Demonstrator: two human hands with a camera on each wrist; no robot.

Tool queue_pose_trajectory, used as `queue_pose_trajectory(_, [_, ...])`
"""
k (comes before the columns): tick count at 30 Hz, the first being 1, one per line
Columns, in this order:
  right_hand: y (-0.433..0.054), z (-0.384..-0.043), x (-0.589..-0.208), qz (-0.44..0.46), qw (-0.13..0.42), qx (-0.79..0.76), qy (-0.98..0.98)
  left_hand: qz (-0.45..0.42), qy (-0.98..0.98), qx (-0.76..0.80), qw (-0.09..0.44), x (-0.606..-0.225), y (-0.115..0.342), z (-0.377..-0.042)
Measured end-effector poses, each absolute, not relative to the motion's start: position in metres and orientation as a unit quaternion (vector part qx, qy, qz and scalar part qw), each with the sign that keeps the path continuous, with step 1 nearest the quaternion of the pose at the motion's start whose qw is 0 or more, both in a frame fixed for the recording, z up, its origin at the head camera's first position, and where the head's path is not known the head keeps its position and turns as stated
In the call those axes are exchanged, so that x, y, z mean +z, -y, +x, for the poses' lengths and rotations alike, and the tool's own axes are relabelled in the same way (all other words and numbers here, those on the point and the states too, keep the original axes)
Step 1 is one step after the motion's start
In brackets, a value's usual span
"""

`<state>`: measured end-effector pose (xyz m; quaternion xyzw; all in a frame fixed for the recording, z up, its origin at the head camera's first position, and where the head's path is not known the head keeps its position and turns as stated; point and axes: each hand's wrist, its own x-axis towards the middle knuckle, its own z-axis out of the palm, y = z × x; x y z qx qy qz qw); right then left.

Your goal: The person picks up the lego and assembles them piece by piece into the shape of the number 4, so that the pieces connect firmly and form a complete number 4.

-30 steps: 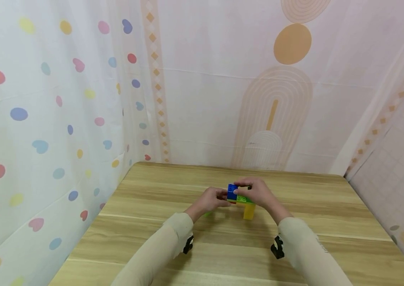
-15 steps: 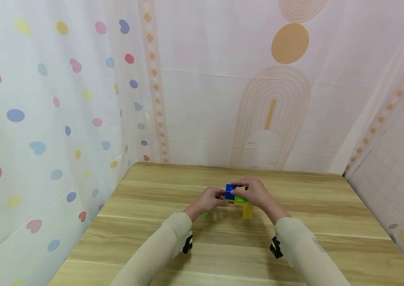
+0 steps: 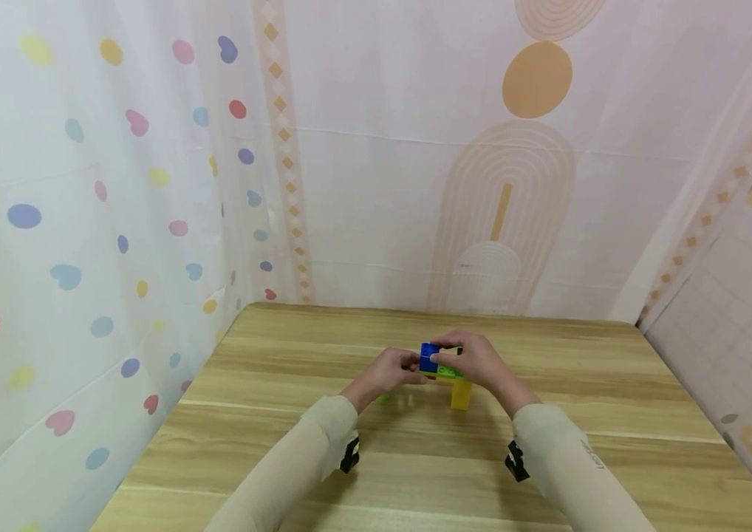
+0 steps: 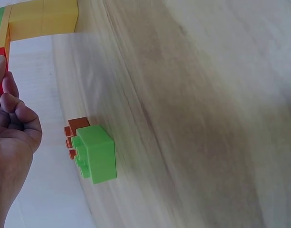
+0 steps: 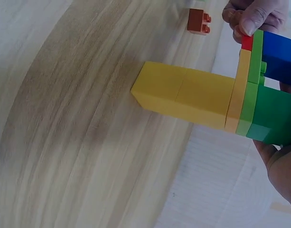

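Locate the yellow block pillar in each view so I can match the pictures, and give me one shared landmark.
Head: yellow block pillar right of centre, low, just below the right hand.
Left wrist: yellow block pillar in the top-left corner, lying sideways.
Right wrist: yellow block pillar around the centre, slanting sideways.
Shared landmark: the red brick, by the left hand's thumb in all three.
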<state>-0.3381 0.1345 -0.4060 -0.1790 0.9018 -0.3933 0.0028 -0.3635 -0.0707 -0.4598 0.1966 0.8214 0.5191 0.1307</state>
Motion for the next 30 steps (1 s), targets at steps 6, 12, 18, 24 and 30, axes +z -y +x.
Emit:
queue_pose_trajectory(6, [-0.14, -0.337, -0.405, -0.19, 0.0, -0.396, -0.898, 0.194, -0.83, 0.507, 0.125, -0.46, 0.068, -0.364])
queue_pose_trajectory(12, [-0.148, -0.334, -0.408, -0.17, -0.003, -0.419, -0.892, 0.198, -0.829, 0.508, 0.127, -0.458, 0.068, -0.363])
queue_pose_trajectory(18, [-0.159, -0.333, -0.41, -0.156, 0.0, -0.463, -0.872, 0.192, -0.829, 0.509, 0.127, -0.458, 0.07, -0.362])
queue_pose_trajectory(24, [-0.171, -0.332, -0.418, -0.157, -0.012, -0.467, -0.87, 0.185, -0.828, 0.513, 0.129, -0.458, 0.071, -0.362])
queue_pose_trajectory(30, [-0.182, -0.327, -0.431, -0.133, -0.002, -0.492, -0.861, 0.189, -0.828, 0.514, 0.122, -0.459, 0.071, -0.362])
